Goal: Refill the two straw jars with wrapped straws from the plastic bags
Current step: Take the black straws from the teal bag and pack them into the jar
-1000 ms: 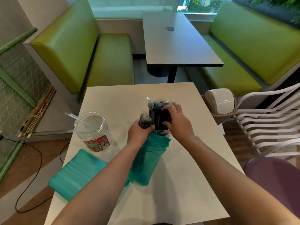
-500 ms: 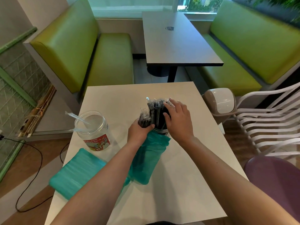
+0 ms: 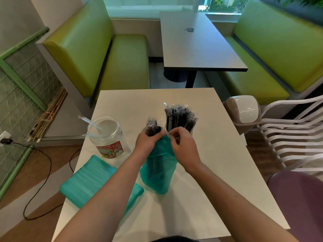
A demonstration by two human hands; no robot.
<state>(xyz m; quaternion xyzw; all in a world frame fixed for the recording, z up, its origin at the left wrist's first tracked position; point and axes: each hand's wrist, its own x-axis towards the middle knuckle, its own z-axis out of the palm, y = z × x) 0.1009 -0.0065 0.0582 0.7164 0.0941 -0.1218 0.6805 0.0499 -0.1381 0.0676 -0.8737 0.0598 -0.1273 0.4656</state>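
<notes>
A clear jar (image 3: 106, 137) with a red label stands at the table's left, holding a couple of clear wrapped straws. A second jar is hidden behind my hands; a thick bunch of black wrapped straws (image 3: 180, 119) stands up out of it. My left hand (image 3: 148, 142) grips the top of a teal plastic bag (image 3: 159, 172) together with a small bundle of black straws (image 3: 153, 127). My right hand (image 3: 183, 145) pinches the bag's edge beside it, fingers curled. A second teal bag (image 3: 87, 179) lies flat at the near left.
The white table (image 3: 218, 172) carries everything. A small swing-lid bin (image 3: 244, 110) sits off its right edge beside white plastic chairs (image 3: 288, 140). Green benches and a dark table (image 3: 195, 42) stand beyond. A black cable (image 3: 40, 172) runs over the floor at left.
My right hand has come off the tall bunch of black straws and dropped down to the bag's top edge. The left hand keeps its grip on the bag and small bundle.
</notes>
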